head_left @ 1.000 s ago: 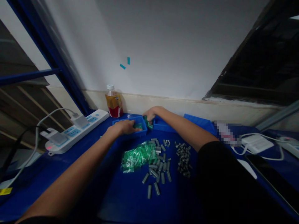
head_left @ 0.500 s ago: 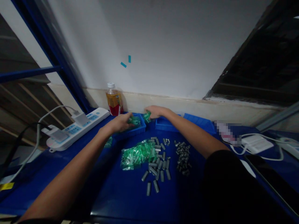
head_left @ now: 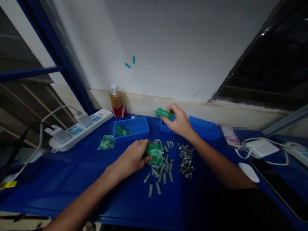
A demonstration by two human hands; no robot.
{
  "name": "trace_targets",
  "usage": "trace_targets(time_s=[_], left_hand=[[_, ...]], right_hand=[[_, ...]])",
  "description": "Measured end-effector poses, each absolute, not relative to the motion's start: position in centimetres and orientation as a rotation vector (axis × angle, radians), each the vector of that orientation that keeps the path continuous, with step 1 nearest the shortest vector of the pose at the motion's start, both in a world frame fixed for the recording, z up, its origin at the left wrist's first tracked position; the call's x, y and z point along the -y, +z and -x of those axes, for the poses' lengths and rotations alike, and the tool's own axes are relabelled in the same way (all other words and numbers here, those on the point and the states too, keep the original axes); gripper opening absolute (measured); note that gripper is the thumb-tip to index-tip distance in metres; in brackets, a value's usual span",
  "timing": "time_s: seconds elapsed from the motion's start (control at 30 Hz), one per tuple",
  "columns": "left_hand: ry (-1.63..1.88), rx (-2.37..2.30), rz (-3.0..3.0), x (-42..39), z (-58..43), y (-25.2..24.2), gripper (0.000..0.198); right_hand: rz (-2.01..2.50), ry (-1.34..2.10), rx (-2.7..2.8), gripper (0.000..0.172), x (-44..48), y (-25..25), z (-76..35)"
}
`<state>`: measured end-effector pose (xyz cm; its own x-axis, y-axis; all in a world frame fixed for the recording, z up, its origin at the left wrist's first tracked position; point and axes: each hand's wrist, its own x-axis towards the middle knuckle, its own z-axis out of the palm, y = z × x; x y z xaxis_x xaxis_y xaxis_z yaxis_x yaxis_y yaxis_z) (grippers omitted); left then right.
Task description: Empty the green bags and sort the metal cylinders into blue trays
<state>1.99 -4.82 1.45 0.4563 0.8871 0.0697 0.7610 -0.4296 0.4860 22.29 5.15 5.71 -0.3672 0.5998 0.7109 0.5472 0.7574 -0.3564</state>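
Observation:
My left hand [head_left: 134,157] is closed on a stack of green plastic bags [head_left: 155,153] at the middle of the blue table, thumb in front, fingers behind. Up near the wall, my right hand [head_left: 178,119] pinches more green plastic bags [head_left: 163,113] above a blue bin [head_left: 165,127]. Grey metal cylinders [head_left: 164,178] lie scattered just right of and in front of my left hand. A heap of small screws [head_left: 186,160] is spread farther right. The left blue bin [head_left: 138,129] holds some green bags, and a filled green bag [head_left: 106,142] lies flat beside it.
A drink bottle [head_left: 117,102] stands at the wall behind the left bin. The power strip [head_left: 79,131] with plugs lies left. On the right are another blue bin [head_left: 204,128], a white charger [head_left: 264,150], a white mouse-shaped object [head_left: 249,172] and a dark phone [head_left: 279,189].
My left hand has come out of the left bin toward me, onto the green bags on the table. My right hand has moved right, still holding green bags.

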Motion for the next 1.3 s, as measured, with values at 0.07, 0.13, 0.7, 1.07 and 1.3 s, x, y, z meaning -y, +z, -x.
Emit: trace_targets(time_s=[0.07, 0.13, 0.7, 1.07, 1.3], left_hand=[[0.502, -1.483, -2.413, 4.9, -2.0, 1.7, 0.052], [0.635, -1.654, -2.418, 4.5, -1.0, 3.1, 0.061], [-0.118, -2.458, -2.156, -1.6, 6.0, 3.1, 0.040], [0.664, -2.581, -2.245, 1.7, 4.9, 5.8, 0.026], [0.736, -1.796, -2.738, 7.5, -1.6, 1.5, 0.026]], right_hand=[[0.867, 0.029, 2.134, 0.018, -1.5, 5.3, -23.5], [0.877, -0.079, 2.253, 0.013, 2.1, 4.3, -24.8], [1.036, -0.135, 2.566, 0.025, 9.3, -2.4, -26.4], [1.148, -0.025, 2.546, 0.033, 9.6, -2.3, -26.3], [1.278, -0.026, 2.570, 0.031, 9.7, -1.6, -25.8]])
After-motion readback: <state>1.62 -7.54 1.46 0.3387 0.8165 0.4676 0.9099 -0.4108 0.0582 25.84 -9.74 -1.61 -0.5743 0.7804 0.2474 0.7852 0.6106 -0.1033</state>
